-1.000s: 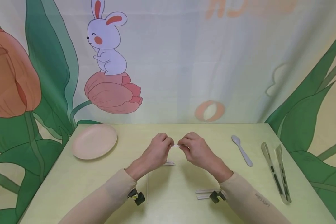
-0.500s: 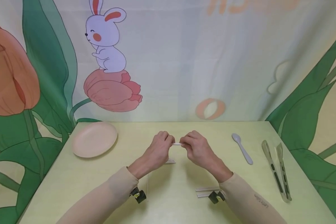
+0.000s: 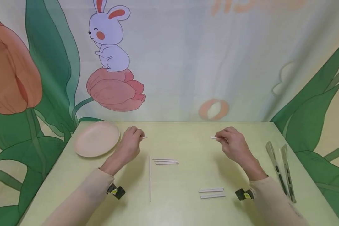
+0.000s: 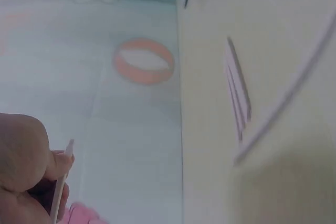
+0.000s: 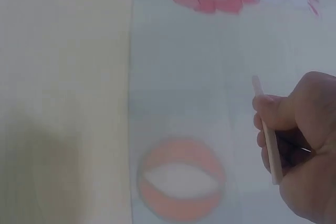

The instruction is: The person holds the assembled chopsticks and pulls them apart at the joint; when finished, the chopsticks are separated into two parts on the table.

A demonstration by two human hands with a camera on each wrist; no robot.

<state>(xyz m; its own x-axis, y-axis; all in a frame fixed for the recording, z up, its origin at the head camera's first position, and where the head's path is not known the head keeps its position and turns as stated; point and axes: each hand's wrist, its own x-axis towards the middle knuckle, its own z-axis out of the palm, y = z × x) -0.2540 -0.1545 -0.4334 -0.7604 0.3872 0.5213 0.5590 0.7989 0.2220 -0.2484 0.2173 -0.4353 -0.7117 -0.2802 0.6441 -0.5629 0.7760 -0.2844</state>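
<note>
My left hand pinches a thin white stick piece above the table, to the right of the plate. Its tip pokes out past the thumb. Well apart from it, my right hand grips another thin white stick piece between thumb and curled fingers. Between the hands and nearer me, several white sticks lie side by side. A long thin white line of stick runs toward me just left of them. Two more sticks lie parallel at the front right.
A pale pink plate stands at the back left of the yellow table. Metal tongs with dark grips lie at the right, next to my right forearm. A printed curtain hangs behind the table's far edge.
Both hands, together on one white stick before, have moved apart to left and right, each with a piece. The right hand and wrist now cover the spoon; the sticks on the table show fully.
</note>
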